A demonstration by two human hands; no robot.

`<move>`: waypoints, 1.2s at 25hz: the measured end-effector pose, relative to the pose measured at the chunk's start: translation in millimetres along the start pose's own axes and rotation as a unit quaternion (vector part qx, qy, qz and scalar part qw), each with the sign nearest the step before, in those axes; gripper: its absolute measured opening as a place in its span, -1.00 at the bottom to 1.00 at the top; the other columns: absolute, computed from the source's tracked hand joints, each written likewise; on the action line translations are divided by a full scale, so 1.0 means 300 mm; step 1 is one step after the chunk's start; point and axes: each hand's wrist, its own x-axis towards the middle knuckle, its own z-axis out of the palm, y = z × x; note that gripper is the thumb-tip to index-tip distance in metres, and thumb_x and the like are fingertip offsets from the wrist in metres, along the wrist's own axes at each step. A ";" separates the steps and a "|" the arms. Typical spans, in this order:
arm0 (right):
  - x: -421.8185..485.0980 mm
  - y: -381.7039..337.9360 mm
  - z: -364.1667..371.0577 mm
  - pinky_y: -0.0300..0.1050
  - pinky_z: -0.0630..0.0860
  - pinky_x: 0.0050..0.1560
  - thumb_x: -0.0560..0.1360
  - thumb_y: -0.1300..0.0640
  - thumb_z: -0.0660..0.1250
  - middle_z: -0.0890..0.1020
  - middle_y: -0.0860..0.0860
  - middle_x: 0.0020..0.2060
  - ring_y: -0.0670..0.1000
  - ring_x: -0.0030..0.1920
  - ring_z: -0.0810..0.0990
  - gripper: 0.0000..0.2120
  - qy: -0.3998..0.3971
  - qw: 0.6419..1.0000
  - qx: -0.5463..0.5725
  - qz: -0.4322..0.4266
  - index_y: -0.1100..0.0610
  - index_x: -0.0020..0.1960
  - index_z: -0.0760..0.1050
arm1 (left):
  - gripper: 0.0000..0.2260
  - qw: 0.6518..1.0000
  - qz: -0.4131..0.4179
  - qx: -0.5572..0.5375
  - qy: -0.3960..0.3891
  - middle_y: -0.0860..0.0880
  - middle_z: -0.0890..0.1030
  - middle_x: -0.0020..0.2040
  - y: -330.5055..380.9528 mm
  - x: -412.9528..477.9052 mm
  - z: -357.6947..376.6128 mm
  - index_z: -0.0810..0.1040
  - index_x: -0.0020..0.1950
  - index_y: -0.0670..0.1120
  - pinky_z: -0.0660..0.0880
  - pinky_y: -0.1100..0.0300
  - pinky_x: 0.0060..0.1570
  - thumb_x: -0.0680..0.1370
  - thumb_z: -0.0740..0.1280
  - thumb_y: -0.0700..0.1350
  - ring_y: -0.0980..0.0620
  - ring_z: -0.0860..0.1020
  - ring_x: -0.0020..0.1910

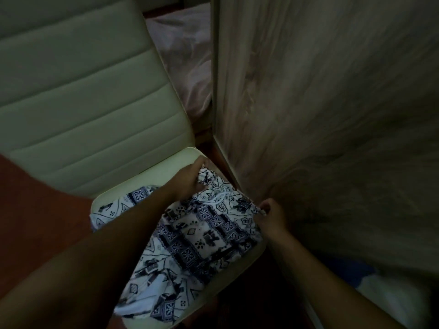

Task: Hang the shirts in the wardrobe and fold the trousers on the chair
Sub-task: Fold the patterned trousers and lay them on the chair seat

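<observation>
White trousers with a dark blue pattern (199, 236) lie spread over the seat of a pale padded chair (78, 115), a white drawstring showing near the waistband. My left hand (190, 178) grips the waistband at its far corner, close to the chair's back. At the waistband's right corner, my right hand (270, 216) pinches the fabric beside the wardrobe. One trouser end hangs over the seat's front edge.
The wardrobe's wood-grain door (320, 110) stands directly right of the chair, almost touching the seat. A bed with pinkish bedding (185, 58) lies behind the gap between them. Reddish floor (35, 210) shows to the left. White and blue cloth (380, 288) lies at lower right.
</observation>
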 end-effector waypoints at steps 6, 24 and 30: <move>-0.258 -0.153 -0.020 -0.30 0.32 -0.45 0.51 0.38 0.21 0.47 -0.03 -0.28 -0.13 -0.33 0.41 -0.85 0.018 0.993 0.012 -0.117 0.15 -0.11 0.38 | -0.61 0.995 0.026 -0.062 0.070 -0.12 0.57 -0.16 0.069 -0.281 -0.275 0.29 0.11 0.05 0.50 0.14 -0.26 0.44 0.39 -0.25 0.02 0.55 -0.27; -0.930 -0.895 -0.400 -0.27 0.29 -0.51 0.26 0.45 0.35 0.50 -0.06 -0.60 -0.13 -0.58 0.41 -0.76 0.018 0.932 0.011 -0.363 0.15 -0.40 0.41 | -0.58 0.964 0.079 0.019 0.253 -0.08 0.63 -0.35 0.435 -0.960 -1.105 0.55 -0.29 -0.13 0.52 0.19 -0.33 0.21 0.54 0.19 0.12 0.56 -0.39; -1.049 -0.973 -0.451 -0.20 0.36 -0.40 0.27 0.33 0.40 0.53 0.01 -0.43 -0.05 -0.41 0.46 -0.90 0.150 0.896 -0.007 -0.417 0.22 -0.30 0.49 | -0.78 0.931 0.140 -0.076 0.329 -0.01 0.65 -0.25 0.519 -0.975 -1.158 0.45 -0.22 -0.12 0.49 0.23 -0.25 0.40 0.50 -0.17 0.14 0.56 -0.29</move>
